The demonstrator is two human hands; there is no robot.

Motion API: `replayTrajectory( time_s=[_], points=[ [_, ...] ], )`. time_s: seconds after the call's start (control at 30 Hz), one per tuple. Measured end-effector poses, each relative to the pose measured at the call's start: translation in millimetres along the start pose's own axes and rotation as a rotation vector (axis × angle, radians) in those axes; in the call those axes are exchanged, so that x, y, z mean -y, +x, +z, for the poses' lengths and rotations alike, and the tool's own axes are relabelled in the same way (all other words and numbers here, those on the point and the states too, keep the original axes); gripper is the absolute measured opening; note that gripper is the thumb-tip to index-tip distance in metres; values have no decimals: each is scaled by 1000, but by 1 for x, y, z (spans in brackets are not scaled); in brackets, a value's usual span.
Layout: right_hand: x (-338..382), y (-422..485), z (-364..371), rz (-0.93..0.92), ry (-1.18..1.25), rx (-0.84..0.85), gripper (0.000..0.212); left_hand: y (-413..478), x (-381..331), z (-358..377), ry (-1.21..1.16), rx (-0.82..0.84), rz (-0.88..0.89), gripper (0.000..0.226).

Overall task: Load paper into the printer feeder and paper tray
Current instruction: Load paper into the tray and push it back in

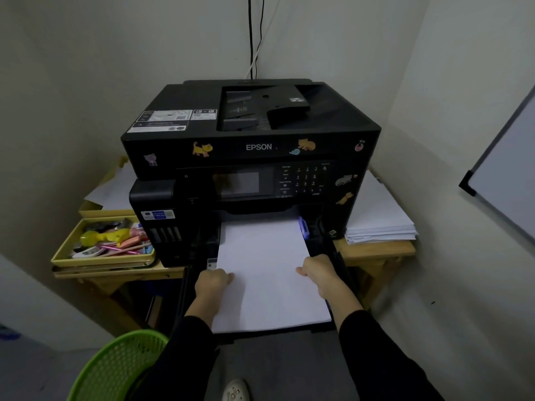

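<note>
Gripping 1 paper stack (265,273), L hand (212,282), R hand (318,270)

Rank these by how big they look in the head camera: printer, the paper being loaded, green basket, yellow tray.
1. printer
2. paper
3. green basket and yellow tray: they look alike; the basket is nearer and cut off by the frame edge, so I leave them unranked.
</note>
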State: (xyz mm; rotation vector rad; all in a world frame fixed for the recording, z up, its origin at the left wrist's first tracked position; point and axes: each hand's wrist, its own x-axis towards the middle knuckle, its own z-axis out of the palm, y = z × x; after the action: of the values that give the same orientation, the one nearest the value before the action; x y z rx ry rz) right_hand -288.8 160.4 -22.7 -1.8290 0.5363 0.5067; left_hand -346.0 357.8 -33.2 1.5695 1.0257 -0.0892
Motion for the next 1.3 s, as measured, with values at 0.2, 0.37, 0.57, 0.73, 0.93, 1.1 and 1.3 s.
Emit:
replayTrajectory(
  time_s=[0.2,0.37,0.57,0.73,0.93,1.1,1.3],
  points=[
    [16,19,4,-50,-11,-18,20,14,-16,10,131,-2,54,27],
    [26,25,12,-143,-39,-39,8,28,-25,15,160,-18,99,25],
    [25,33,14,-164,-173,-71,20,36,-24,22,293,-31,126,40],
    [27,28,18,-196,-559,-176,32,27,-27,20,559,-141,205,24],
    [28,20,24,-121,-692,-271,43,16,-33,25,745,-124,104,52],
    [21,19,18,-158,-651,-152,48,18,-28,22,698,-88,148,55],
    [15,13,-6,-202,-753,231,129,5,-23,14,965,218,161,135]
  ],
)
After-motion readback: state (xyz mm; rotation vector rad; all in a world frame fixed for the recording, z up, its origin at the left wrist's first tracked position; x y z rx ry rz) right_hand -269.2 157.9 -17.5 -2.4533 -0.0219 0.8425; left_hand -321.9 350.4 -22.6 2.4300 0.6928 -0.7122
